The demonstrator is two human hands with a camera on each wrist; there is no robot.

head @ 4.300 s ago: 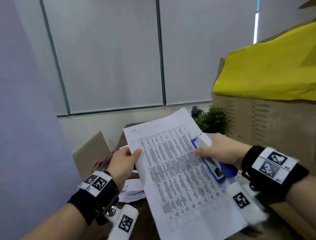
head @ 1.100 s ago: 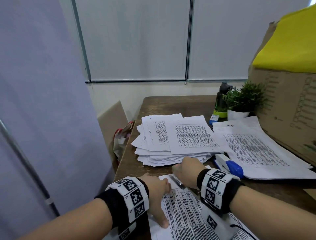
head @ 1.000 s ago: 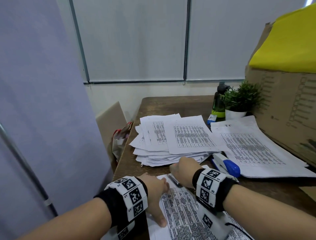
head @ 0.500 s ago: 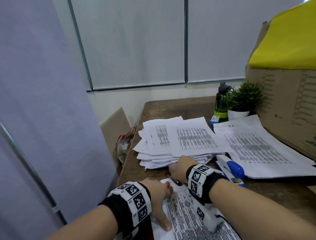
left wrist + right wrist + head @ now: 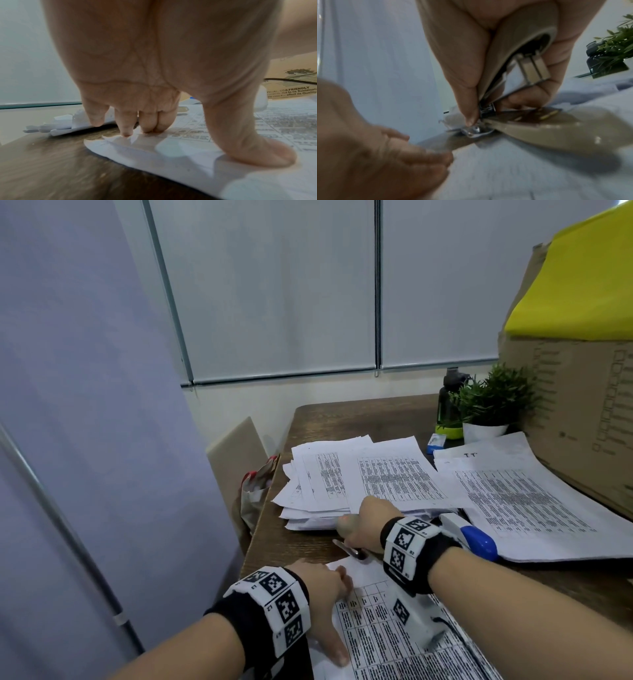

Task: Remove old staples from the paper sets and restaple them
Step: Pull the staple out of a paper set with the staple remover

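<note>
A printed paper set lies at the near table edge. My left hand presses it flat near its top left corner, with fingertips and thumb on the sheet. My right hand grips a beige tool with metal jaws, whose tip sits at that corner. In the right wrist view the tool stands spread wide. Its upper arm is in my right hand and its lower arm lies on the paper. A blue and white stapler lies just right of my right wrist.
A loose stack of printed sheets sits behind my hands, with a larger spread to its right. A potted plant, a dark bottle and a big cardboard box stand at the back right. The table's left edge is close.
Earlier I held a paper set up with the blue stapler; that stapler now lies on the table. Over the last second my right hand edged left with the beige tool, and the left hand kept pressing.
</note>
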